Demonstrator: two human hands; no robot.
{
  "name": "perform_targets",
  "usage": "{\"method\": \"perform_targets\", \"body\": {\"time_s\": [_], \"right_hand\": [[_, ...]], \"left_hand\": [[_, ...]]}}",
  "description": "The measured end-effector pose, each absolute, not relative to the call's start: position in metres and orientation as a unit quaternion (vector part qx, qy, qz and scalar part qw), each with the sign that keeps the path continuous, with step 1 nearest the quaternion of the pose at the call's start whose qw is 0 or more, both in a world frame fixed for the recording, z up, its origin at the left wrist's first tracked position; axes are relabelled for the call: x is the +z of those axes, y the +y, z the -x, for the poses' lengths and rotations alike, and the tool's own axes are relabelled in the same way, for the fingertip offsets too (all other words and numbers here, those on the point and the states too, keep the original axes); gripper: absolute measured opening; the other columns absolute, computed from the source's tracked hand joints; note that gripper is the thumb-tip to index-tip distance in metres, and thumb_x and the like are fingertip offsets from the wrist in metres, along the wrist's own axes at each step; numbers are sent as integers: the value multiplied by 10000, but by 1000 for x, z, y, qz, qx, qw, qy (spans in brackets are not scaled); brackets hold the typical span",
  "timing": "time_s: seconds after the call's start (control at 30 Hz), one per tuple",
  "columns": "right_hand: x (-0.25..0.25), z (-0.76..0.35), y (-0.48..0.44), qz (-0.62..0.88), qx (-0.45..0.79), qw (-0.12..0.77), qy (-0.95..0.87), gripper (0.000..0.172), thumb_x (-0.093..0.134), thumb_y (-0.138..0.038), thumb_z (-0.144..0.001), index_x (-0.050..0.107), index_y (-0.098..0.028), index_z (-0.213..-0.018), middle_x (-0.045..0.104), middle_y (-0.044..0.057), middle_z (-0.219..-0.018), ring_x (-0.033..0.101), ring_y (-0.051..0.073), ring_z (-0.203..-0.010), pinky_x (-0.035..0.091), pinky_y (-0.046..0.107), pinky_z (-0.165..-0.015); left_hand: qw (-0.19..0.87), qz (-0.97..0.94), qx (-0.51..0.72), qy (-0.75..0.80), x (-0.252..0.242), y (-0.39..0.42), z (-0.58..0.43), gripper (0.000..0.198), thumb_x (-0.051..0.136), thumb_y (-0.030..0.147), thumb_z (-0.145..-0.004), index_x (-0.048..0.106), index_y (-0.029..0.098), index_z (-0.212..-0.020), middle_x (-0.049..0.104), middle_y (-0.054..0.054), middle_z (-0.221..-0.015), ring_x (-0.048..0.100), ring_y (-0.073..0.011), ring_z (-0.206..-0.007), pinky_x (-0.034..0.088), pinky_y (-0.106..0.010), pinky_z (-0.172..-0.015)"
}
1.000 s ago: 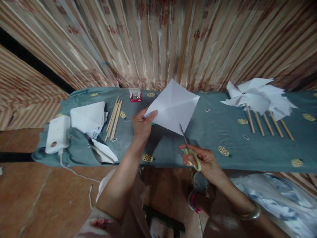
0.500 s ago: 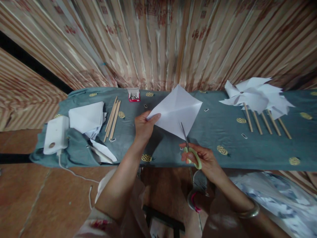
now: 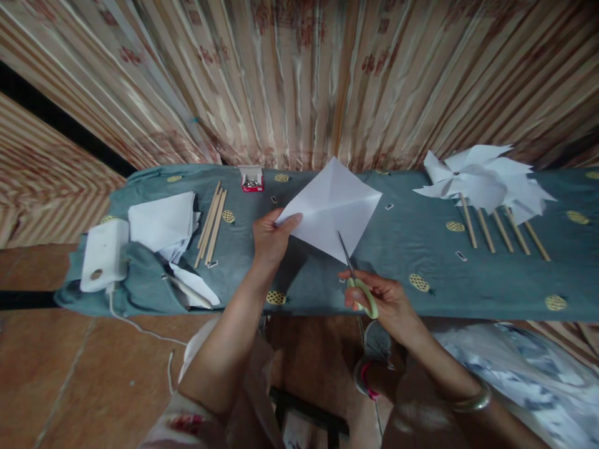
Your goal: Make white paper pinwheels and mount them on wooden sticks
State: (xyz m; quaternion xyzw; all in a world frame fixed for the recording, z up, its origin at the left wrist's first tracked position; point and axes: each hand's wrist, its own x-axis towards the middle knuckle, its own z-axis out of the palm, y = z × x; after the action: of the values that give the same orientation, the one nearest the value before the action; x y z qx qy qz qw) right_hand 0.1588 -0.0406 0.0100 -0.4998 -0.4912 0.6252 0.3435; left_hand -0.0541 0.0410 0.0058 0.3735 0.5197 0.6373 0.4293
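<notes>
My left hand (image 3: 274, 234) pinches the left corner of a square white sheet of paper (image 3: 327, 199), thumb on top. The sheet is turned like a diamond and has fold lines crossing its middle. In my right hand (image 3: 374, 296) are scissors with pale green handles (image 3: 367, 302). Their dark blades look closed together and lie at the sheet's lower corner, pointing up toward its centre.
White paper pinwheels (image 3: 491, 181) on wooden sticks lie to the right. Loose wooden sticks (image 3: 213, 224), a small red box of metal pins (image 3: 253, 181), stacked white paper (image 3: 161, 218) and a white power block (image 3: 105, 255) with a cable are on the left.
The scissor blades have closed from slightly apart, and the handles have come together in my right hand. My left hand keeps its hold on the paper.
</notes>
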Motion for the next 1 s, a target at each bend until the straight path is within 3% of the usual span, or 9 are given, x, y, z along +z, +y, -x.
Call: {"method": "perform_targets", "body": {"time_s": [0.37,0.53,1.0], "right_hand": [[12,-160,-38,498,637,329,-488,540,746,-667,-666,585,-212,-909,653,-15,-625,598,136,-556,505,262,-542],[10,-156,-39,500,648,349,-456,583,777,-664,-622,579,-217,-940,641,-33,-585,571,126,-495,462,250,-489],[13,-158,-38,498,647,340,-466,582,749,-686,-644,557,-212,-922,643,-20,-588,563,133,-515,462,255,-517]], "left_hand": [[472,-363,608,526,8,34,47,138,802,281,-633,757,200,-735,686,31,-655,567,-119,-584,444,-242,-563],[465,-364,607,532,8,34,48,140,796,288,-640,759,200,-742,696,24,-669,586,-131,-601,458,-251,-570],[480,-366,604,521,8,33,46,130,800,263,-616,752,197,-716,681,36,-647,550,-106,-570,437,-237,-574]]}}
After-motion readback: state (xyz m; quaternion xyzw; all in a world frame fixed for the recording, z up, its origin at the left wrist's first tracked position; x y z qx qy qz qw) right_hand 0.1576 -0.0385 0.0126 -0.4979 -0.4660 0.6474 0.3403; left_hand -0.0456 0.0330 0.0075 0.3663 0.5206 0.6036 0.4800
